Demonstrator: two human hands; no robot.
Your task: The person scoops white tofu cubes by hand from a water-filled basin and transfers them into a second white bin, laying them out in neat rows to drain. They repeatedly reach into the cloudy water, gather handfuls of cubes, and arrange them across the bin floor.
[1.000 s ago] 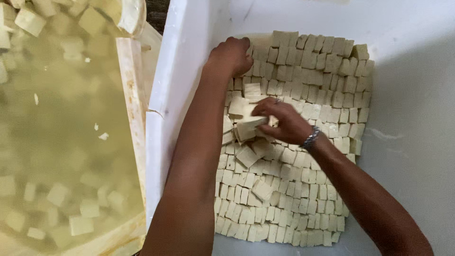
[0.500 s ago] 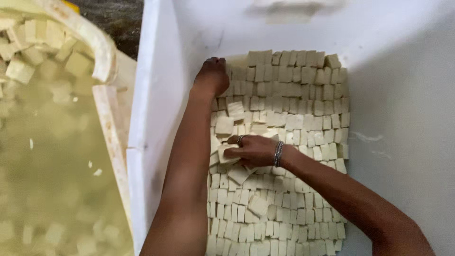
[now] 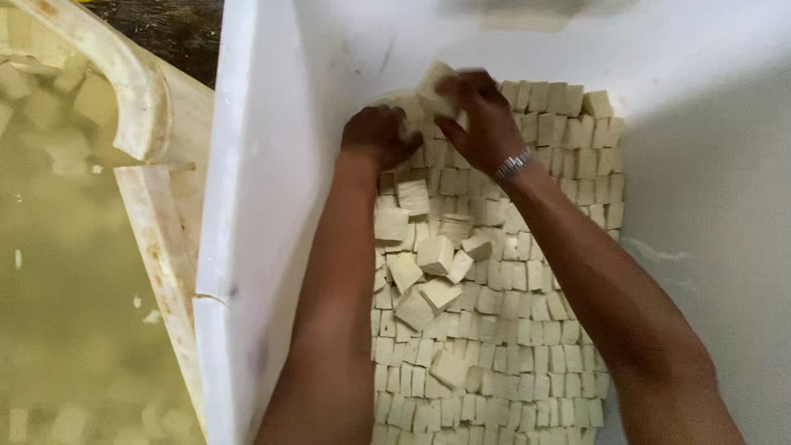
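I see the sheet of pale cut cubes (image 3: 511, 330) spread on the white tray (image 3: 264, 247); loose tilted cubes lie near its middle. At the sheet's far left corner, my left hand (image 3: 377, 136) and right hand (image 3: 478, 115) both close around a blurred clump of cubes (image 3: 424, 99). Left of the tray sits a tub of cloudy liquid (image 3: 74, 272).

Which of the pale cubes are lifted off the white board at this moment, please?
The few cubes gathered between the left hand and right hand at the slab's far left corner; all other cubes lie on the white board.
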